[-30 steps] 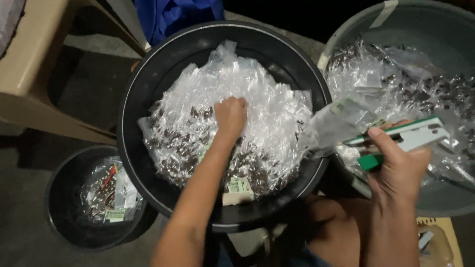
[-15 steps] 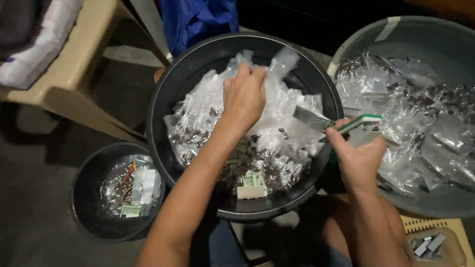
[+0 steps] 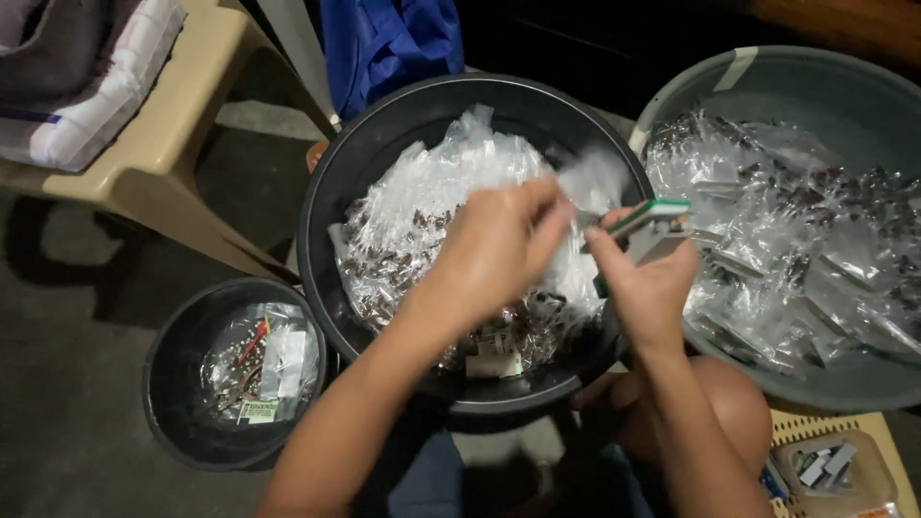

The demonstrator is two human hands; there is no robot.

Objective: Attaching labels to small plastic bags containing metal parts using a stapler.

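Dim concrete floor (image 3: 67,384), beige chair (image 3: 173,192) behind | your left hand (image 3: 499,249) pinches a clear packet (image 3: 595,182) over the black basin (image 3: 384,134) | right hand (image 3: 648,278) grips a green-edged stapler (image 3: 648,223)

Blurred clear packet (image 3: 597,182); grey basin (image 3: 815,96) cut off.

The black basin (image 3: 384,144) sits in the middle, heaped with clear plastic packets (image 3: 422,221) of small dark pieces; above its right half the left hand (image 3: 499,245) pinches a small clear packet (image 3: 595,182), blurred, at its fingertips; just right of it, over the basin's right rim, the right hand (image 3: 648,283) grips a green-and-white stapler (image 3: 648,219), touching the same packet; right of the basin stands a grey tub (image 3: 815,91) of more clear packets; left of and below the basin sits a small black bucket (image 3: 177,422) with a few packets; left of the basin stands a beige plastic chair (image 3: 163,182); beyond the basin's far rim hangs blue cloth (image 3: 389,43).
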